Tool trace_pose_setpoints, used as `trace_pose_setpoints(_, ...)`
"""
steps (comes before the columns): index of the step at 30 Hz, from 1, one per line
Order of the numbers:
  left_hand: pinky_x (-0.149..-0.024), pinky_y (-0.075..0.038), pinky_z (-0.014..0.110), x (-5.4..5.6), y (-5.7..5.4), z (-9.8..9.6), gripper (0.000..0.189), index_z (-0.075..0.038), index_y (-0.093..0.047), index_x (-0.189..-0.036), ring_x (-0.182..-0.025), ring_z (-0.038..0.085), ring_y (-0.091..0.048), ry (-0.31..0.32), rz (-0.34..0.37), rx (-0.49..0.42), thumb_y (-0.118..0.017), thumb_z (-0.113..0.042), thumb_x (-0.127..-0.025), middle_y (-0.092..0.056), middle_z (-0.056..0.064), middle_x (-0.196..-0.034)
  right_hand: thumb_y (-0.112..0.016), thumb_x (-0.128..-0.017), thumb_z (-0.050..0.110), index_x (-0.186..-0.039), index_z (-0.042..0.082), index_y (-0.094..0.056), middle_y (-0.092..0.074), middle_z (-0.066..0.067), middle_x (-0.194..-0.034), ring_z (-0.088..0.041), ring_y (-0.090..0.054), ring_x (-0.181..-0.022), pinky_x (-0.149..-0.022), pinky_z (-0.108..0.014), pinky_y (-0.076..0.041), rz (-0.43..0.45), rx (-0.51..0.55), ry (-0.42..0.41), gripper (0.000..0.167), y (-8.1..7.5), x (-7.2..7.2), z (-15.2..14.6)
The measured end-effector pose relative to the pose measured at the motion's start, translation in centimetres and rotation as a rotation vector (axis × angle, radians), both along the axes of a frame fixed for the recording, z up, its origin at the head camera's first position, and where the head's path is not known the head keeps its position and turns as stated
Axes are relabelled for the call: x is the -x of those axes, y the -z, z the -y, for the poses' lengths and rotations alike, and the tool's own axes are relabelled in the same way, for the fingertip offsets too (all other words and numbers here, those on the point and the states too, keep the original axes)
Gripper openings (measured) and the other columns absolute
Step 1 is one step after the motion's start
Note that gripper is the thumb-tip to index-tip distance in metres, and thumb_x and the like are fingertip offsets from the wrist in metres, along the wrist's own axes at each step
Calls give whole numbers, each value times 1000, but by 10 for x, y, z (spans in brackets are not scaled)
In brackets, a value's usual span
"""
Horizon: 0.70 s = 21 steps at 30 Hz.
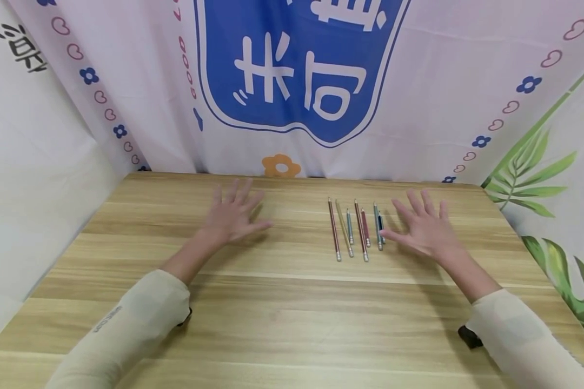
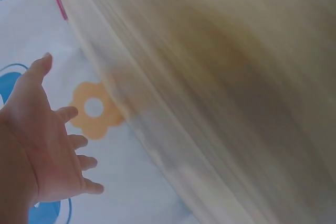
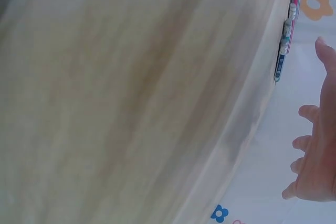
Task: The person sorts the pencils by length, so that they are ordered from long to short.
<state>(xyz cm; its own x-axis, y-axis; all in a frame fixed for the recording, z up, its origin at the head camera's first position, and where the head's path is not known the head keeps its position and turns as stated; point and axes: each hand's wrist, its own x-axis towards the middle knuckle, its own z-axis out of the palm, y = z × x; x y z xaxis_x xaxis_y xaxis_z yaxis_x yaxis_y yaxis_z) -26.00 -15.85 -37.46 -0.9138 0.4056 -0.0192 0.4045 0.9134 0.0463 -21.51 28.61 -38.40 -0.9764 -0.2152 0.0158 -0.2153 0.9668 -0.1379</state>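
Note:
Several pencils [image 1: 333, 229] of long and short lengths lie side by side on the wooden table [image 1: 272, 319], right of the middle, with their eraser ends towards me. Their colours are dark red, yellowish, teal and dark blue. My right hand [image 1: 425, 229] is spread just right of them, its thumb overlapping the rightmost pencils in the head view. To the left, my left hand [image 1: 231, 216] is spread over the table and holds nothing. Each wrist view also shows its hand with fingers extended and nothing in the palm. The pencils [image 3: 283, 45] show edge-on in the right wrist view.
A pale curtain [image 1: 448, 97] with a blue emblem hangs behind the table's far edge. White cloth [image 1: 29, 189] stands at the left side, and a leaf-patterned cloth [image 1: 559, 178] at the right. Both forearms wear light sleeves [image 1: 141, 308].

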Motion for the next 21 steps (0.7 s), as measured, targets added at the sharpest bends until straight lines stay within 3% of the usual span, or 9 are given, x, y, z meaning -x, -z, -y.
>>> trace_pose_setpoints(5, -123, -5, 74, -1, 0, -19, 84, -16, -26, -165, -155, 49, -7, 25, 27, -59, -47, -66, -101, -9, 22, -171, -49, -97, 71, -163, 10, -29, -7, -27, -169, -52, 1, -154, -120, -77, 4, -17, -25, -27, 93, 0, -1, 4)
trace_pose_setpoints(10, -124, -17, 71, -3, -1, -39, 78, -11, -31, -163, -153, 50, -20, 33, 64, -119, -55, -55, -103, -24, 27, -166, -54, -96, 68, -160, 6, -36, -18, -29, -166, -53, -13, -153, -120, -78, -8, -80, -48, -77, 91, 2, -3, 8)
trace_pose_setpoints(15, -121, -33, 63, -4, 0, -59, 69, -4, -42, -157, -147, 45, -35, 44, 128, -204, -63, -40, -102, -38, 26, -159, -59, -93, 65, -157, 6, -42, -27, -29, -164, -52, -25, -149, -120, -75, -20, -136, -65, -108, 89, 4, -3, 12)
trace_pose_setpoints(21, -114, -48, 52, -3, 3, -81, 58, 2, -53, -147, -136, 40, -52, 73, 179, -300, -68, -27, -99, -51, 26, -148, -61, -93, 62, -155, 5, -46, -38, -29, -158, -52, -36, -144, -116, -72, -32, -142, -42, -124, 85, 3, -2, 17)
